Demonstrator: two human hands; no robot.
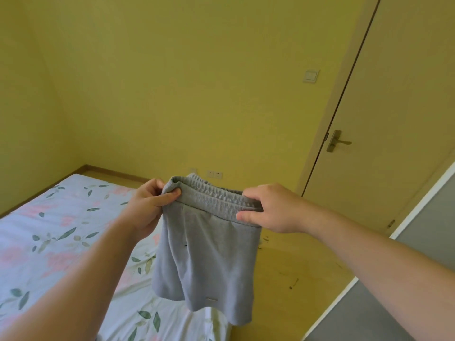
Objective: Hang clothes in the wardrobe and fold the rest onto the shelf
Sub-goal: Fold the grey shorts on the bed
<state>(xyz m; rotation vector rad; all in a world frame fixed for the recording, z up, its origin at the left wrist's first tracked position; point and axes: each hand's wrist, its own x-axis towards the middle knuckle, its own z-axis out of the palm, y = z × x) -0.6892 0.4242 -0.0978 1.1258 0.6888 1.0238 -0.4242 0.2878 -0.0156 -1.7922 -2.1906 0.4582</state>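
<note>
Nearest to us, our left forearm (73,279) is coming in from eight o'clock and our right forearm (381,262) from four o'clock, both meeting just below the centre of the view. There our left hand (147,207) is pinching one end of the waistband of the grey shorts (209,254), thumb on the near side and fingers curled behind. Our right hand (273,207) is gripping the other end the same way. The shorts are hanging full length in the air from that stretched waistband, their hem dangling at six o'clock over the near edge of the bed (49,230). We cannot tell whether the hem is brushing the sheet.

We are judging that this piece is only being held up and straightened. No fold is showing in it yet, and no hanger, rail or shelf is appearing in view, so folding it and carrying it to the shelf are lying ahead. No other clothes are showing on the sheet.

For room, the bed is filling the side from seven to nine o'clock and is offering a flat place for laying the shorts down. The bare floor (295,267) is opening at five o'clock. A closed door (394,119) is standing at two o'clock, and a grey panel (430,217) with a white edge is crowding our right forearm at four o'clock.
</note>
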